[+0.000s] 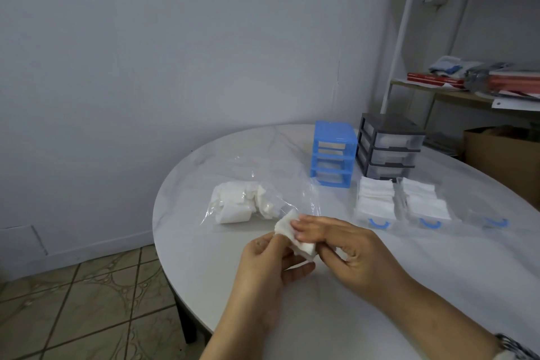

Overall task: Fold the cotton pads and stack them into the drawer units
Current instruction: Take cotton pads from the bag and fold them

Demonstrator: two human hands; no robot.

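Folding is under way: the left hand (271,260) and right hand (347,251) both pinch one cotton pad (295,235) above the table (380,301). Next it likely needs creasing flat, then carrying toward two o'clock, where the pulled-out drawers (400,204) hold stacks beside the blue drawer unit (333,152).

Plain room in a home, prob. a spare/storage corner.
Bare pale wall (175,52) w/ skirting, worn patterned floor tiles (96,295), round white marble-look surface (365,316). Open shelf unit (409,38) at right w/ red books (435,80), folded cloths & papers; cardboard box (502,155) on floor beside it.
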